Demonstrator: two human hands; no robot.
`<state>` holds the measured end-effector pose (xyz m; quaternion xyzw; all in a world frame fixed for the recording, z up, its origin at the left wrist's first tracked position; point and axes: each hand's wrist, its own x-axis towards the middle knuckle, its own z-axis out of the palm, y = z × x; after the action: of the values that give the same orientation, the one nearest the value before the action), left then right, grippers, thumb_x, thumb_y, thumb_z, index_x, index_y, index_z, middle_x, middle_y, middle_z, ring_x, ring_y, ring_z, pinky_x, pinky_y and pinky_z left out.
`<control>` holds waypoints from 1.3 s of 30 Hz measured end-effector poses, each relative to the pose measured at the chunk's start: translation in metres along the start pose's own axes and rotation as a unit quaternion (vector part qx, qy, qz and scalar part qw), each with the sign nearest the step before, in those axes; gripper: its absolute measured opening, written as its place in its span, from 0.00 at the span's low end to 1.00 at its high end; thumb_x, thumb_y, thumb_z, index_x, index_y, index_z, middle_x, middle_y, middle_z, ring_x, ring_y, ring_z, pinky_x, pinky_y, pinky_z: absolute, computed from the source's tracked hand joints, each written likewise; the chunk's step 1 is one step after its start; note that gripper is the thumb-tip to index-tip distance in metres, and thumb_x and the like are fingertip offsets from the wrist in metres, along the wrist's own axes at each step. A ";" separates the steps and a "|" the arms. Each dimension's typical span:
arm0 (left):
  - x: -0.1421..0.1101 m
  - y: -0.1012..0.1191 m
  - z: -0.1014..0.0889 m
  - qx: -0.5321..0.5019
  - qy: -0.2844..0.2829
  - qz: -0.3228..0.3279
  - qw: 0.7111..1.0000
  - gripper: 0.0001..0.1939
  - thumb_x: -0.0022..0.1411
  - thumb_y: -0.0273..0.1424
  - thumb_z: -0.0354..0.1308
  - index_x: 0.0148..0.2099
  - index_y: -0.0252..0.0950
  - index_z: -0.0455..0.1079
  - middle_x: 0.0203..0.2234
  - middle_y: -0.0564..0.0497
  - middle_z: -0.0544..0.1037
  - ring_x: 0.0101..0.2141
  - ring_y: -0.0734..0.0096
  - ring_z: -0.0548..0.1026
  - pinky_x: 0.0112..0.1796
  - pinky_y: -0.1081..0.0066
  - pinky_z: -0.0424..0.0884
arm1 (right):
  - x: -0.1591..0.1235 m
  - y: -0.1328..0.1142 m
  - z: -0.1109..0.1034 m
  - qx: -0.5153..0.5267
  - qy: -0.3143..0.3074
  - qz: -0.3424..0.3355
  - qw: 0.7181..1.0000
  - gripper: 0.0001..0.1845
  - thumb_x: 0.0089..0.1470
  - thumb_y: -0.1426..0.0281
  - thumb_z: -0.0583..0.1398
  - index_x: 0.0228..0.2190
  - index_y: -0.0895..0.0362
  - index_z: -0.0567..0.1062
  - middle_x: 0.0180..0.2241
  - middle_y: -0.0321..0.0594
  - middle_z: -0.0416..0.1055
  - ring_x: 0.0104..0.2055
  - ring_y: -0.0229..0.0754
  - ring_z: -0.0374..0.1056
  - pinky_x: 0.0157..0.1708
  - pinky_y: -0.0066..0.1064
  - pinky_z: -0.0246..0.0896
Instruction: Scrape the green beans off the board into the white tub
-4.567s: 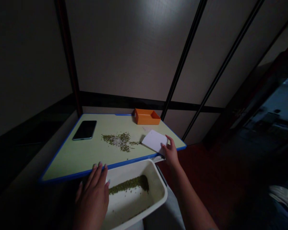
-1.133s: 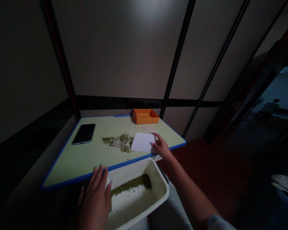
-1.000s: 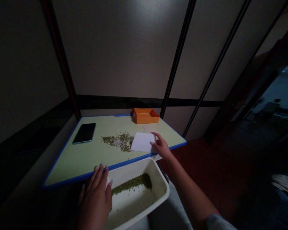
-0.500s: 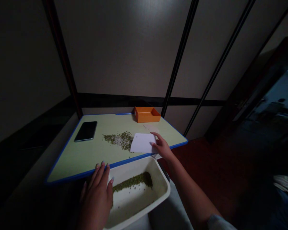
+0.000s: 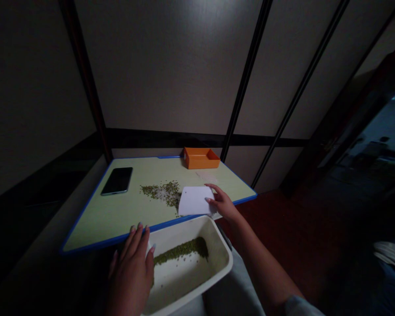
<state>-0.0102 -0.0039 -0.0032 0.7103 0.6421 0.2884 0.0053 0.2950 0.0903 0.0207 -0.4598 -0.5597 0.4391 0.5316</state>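
My right hand (image 5: 221,202) pinches the right edge of a white flat card (image 5: 194,201) with a small hole near its corner. The card stands over the near part of the table, by a scattered pile of green-brown grains mixed with white bits (image 5: 163,193). Below the table's front edge, a white plastic tub (image 5: 222,267) sits on my lap, with a band of green grains (image 5: 182,251) along its far side. My left hand (image 5: 134,267) grips the tub's left rim, thumb inside and fingers outside.
The table (image 5: 102,228) is pale green with a blue edge. A black-screened phone (image 5: 117,181) lies at its left, and an orange open box (image 5: 202,159) stands at the back right. A thin patch of pale grains (image 5: 206,176) lies before the box. Wall panels rise behind.
My right hand has drawn the white card slightly toward the table's near edge. My left hand and the tub have hardly moved.
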 end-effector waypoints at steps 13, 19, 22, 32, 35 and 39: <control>-0.002 -0.002 0.003 0.003 0.006 -0.008 1.000 0.26 0.68 0.33 0.39 0.62 0.37 0.68 0.63 0.44 0.69 0.66 0.61 0.63 0.59 0.53 0.65 | 0.001 0.002 0.000 -0.005 0.018 -0.001 1.000 0.37 0.44 0.60 0.69 0.56 0.52 0.66 0.27 0.31 0.69 0.25 0.37 0.64 0.23 0.24 0.55; -0.003 0.000 0.000 0.007 0.011 -0.002 1.000 0.26 0.69 0.32 0.38 0.61 0.36 0.69 0.63 0.44 0.69 0.65 0.62 0.64 0.60 0.53 0.65 | 0.005 0.007 0.010 -0.033 0.030 -0.006 0.999 0.36 0.46 0.61 0.67 0.56 0.53 0.66 0.27 0.32 0.69 0.25 0.37 0.63 0.22 0.24 0.51; -0.002 0.000 -0.002 0.013 0.001 -0.002 1.000 0.26 0.68 0.32 0.40 0.61 0.37 0.69 0.63 0.44 0.69 0.65 0.62 0.64 0.60 0.53 0.65 | 0.006 0.004 0.016 -0.030 0.019 -0.014 0.999 0.36 0.45 0.61 0.67 0.56 0.52 0.67 0.28 0.33 0.70 0.26 0.38 0.64 0.24 0.25 0.53; -0.002 0.000 0.000 0.017 0.003 0.000 1.000 0.26 0.69 0.32 0.38 0.62 0.37 0.69 0.63 0.43 0.69 0.65 0.60 0.63 0.59 0.52 0.65 | 0.001 -0.007 0.015 0.009 -0.037 -0.003 0.999 0.35 0.44 0.63 0.69 0.54 0.52 0.68 0.32 0.34 0.73 0.28 0.37 0.65 0.25 0.25 0.55; -0.002 0.001 0.000 0.015 0.002 0.004 1.000 0.26 0.69 0.32 0.39 0.61 0.36 0.69 0.63 0.43 0.69 0.65 0.61 0.64 0.59 0.52 0.65 | 0.001 -0.007 0.013 0.032 -0.027 0.000 0.999 0.36 0.43 0.63 0.69 0.54 0.52 0.68 0.32 0.34 0.73 0.29 0.38 0.67 0.27 0.26 0.57; -0.003 0.001 -0.003 0.016 -0.004 -0.009 1.000 0.25 0.69 0.32 0.40 0.62 0.38 0.68 0.64 0.44 0.69 0.65 0.62 0.63 0.60 0.53 0.65 | -0.003 -0.007 0.014 0.065 -0.007 -0.006 0.998 0.38 0.42 0.63 0.70 0.55 0.51 0.66 0.34 0.36 0.75 0.33 0.41 0.70 0.31 0.29 0.61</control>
<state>-0.0105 -0.0078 -0.0016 0.7055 0.6531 0.2751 -0.0012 0.2807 0.0862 0.0269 -0.4180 -0.5363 0.4747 0.5589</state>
